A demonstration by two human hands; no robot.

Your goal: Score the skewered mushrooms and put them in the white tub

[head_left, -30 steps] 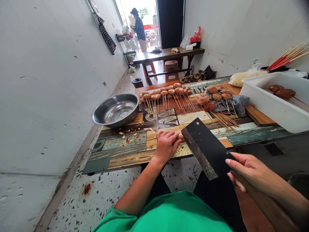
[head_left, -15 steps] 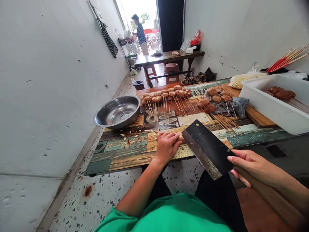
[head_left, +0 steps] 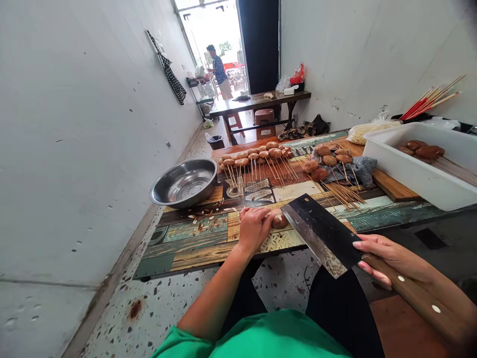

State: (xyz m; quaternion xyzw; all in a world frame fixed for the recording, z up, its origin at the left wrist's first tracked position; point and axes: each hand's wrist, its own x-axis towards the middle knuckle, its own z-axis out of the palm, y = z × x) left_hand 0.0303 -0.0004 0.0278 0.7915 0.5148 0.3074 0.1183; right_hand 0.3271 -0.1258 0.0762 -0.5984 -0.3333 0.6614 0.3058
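Although its long axis cannot be made out, a brown mushroom (head_left: pixel 280 220) is seen on the patterned table (head_left: pixel 199 257), close to the near edge. On its left side it is touched by the bent fingers of the left hand (head_left: pixel 255 229); whether they are clenched on it cannot be told. Just to the right, a black cleaver (head_left: pixel 321 231) is held aslant, its long axis run from far left to near right. The holed end is pointed far left, the cutting edge is turned near left, and the wooden handle (head_left: pixel 417 297) is grasped by the right hand (head_left: pixel 395 254). Farther off, skewered mushrooms (head_left: pixel 257 156) are ranged in a row, their sticks directed nearward. Trimmings (head_left: pixel 206 224) are scattered near a steel basin (head_left: pixel 184 185) at left; at far right a white tub (head_left: pixel 408 169) is placed.
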